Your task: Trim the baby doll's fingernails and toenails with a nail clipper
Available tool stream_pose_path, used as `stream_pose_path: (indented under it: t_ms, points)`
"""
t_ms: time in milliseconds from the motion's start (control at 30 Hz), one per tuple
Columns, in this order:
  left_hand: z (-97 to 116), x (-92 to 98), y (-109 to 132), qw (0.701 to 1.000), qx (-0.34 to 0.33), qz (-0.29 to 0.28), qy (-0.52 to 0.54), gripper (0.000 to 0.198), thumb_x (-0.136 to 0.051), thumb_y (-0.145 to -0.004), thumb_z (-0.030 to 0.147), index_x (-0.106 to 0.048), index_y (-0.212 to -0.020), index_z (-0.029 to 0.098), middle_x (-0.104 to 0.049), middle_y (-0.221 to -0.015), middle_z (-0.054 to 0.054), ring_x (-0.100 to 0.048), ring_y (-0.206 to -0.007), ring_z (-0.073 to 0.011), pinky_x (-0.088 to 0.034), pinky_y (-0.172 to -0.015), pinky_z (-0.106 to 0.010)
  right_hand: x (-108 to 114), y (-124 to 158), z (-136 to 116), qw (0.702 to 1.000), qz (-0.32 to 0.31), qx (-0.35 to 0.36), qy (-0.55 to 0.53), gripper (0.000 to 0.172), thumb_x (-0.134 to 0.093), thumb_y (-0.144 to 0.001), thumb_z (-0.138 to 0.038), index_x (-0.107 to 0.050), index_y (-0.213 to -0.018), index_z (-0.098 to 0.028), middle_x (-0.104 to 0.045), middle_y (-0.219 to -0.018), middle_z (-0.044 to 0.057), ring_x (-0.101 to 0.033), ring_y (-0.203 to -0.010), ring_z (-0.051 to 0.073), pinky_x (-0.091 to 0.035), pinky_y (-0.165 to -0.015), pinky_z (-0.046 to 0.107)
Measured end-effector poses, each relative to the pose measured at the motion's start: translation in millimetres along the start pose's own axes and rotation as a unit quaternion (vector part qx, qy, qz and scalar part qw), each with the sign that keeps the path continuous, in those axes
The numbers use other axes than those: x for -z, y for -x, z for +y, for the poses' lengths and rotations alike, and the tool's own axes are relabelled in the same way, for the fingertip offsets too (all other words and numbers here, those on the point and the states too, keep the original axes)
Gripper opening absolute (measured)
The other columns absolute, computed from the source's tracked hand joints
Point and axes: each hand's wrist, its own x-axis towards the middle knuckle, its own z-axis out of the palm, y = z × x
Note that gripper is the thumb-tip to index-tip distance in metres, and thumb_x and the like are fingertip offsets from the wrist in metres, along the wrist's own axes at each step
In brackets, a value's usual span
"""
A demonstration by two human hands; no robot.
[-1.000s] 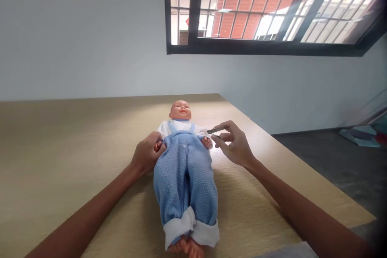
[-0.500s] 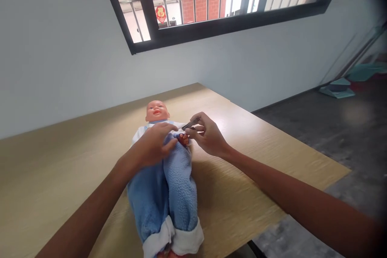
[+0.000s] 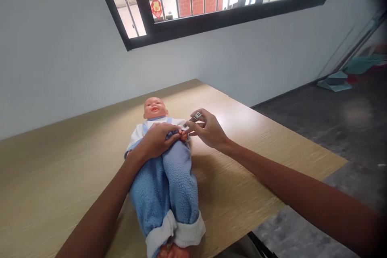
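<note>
Pale wood grain across the table, cut off by the left edge of the view. On top, flat on its back, a doll in blue fleece, with its feet cut off at the bottom and the end of one arm hidden behind the left forearm. Across its middle, a left hand, with thumb and fingers closed on the doll's small hand and its wrist mostly covered. Just beside, a right hand, with thumb and fingers pinched around a small metal clipper, partly hidden by them, its tip toward the doll's small hand. Touching it or barely apart: too small to tell
</note>
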Motion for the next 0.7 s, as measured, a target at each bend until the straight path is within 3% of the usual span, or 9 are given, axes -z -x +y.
stream_pose_path:
  t_ms: [300,700]
  points:
    - [-3.0,-1.7,-2.4,1.000,0.006,0.013,-0.014,0.027,-0.051,-0.100,0.037,-0.076,-0.106,0.028,-0.078,-0.101,0.000,-0.068,-0.090,-0.0199,-0.046,-0.081,-0.030,2.6,1.0,-1.6,0.999,-0.041,-0.005,0.027,0.047,-0.074,-0.076,-0.055,-0.053,-0.099,-0.020,-0.069,-0.083,0.003,-0.073,-0.073,0.020,-0.062,-0.067,0.036]
    - [-5.1,-4.1,-5.1,0.999,-0.001,0.031,-0.010,0.035,-0.042,-0.103,0.040,-0.072,-0.099,0.024,-0.075,-0.100,-0.003,-0.065,-0.092,-0.0224,-0.045,-0.084,-0.034,2.5,1.4,-5.1,0.997,-0.026,0.034,0.069,0.047,-0.072,-0.080,-0.053,-0.050,-0.106,-0.021,-0.066,-0.096,0.004,-0.071,-0.068,0.016,-0.061,-0.056,0.030]
